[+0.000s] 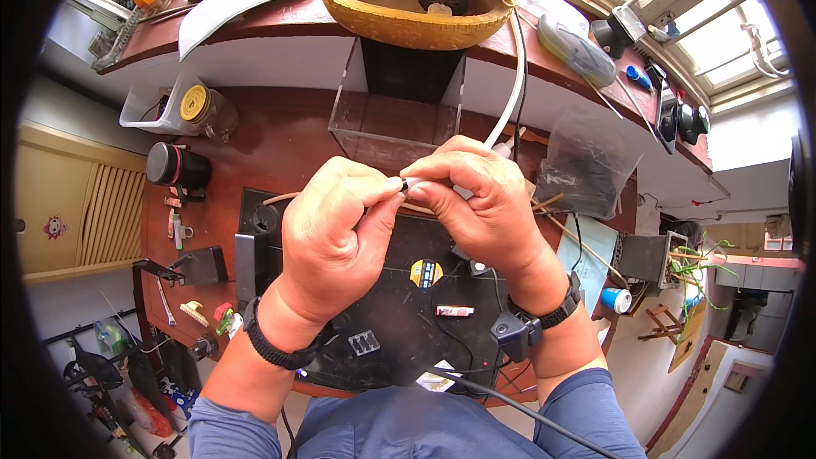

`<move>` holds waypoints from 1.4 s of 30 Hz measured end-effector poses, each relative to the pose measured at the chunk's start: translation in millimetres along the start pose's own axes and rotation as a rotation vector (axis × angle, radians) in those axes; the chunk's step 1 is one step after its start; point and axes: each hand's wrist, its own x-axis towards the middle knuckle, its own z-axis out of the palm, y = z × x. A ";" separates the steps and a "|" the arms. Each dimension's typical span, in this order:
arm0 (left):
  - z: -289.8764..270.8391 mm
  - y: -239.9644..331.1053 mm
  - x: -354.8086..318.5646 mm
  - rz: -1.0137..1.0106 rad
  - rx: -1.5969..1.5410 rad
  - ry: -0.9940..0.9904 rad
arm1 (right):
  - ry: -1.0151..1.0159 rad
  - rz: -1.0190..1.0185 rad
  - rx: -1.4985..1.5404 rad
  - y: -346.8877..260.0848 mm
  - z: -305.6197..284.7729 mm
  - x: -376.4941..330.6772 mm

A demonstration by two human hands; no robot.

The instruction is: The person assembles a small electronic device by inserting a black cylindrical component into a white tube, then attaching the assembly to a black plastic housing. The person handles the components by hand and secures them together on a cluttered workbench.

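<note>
Above the black mat (387,289), my two hands meet fingertip to fingertip. Thumb and forefinger of my left hand (333,225) pinch a small black piece (405,187), mostly covered by the fingers. Right against it, my right hand (489,200) pinches the end of a whitish tube-like piece (414,182); its rest is hidden in the hand. A thin beige tube or stick (280,198) passes behind my left hand. Beyond my right hand, a white hose (515,85) runs down from the golden fountain basin (408,21). Both wrists wear black straps.
Below the basin stands a clear tank (353,119). On the mat lie a yellow-and-black round sticker (426,273), a small red-and-white tube (455,311) and a grey metal piece (364,342). A blue can (616,299) is at the right; a black canister (177,165) and a yellow-lidded jar (208,110) at the left.
</note>
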 end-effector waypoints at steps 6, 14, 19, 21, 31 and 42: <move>-1.2 -7.2 1.7 -0.103 -0.119 -0.073 | -0.030 -0.035 -0.031 -0.7 -5.0 4.1; -15.1 3.7 11.1 -0.732 -0.540 -0.224 | -0.050 -0.169 -0.120 -1.6 -9.0 11.0; -25.2 -5.4 16.9 -0.939 -0.767 -0.290 | -0.049 -0.235 -0.174 -7.1 -12.1 15.4; -24.7 -4.7 16.9 -0.939 -0.750 -0.291 | -0.059 -0.226 -0.153 -5.4 -12.3 15.8; -15.6 0.6 11.9 -0.500 -0.449 -0.242 | -0.184 0.014 0.041 -2.1 -21.8 14.1; -9.1 -8.8 19.9 0.106 -0.040 -0.183 | -0.245 0.222 0.199 -2.2 -25.8 13.1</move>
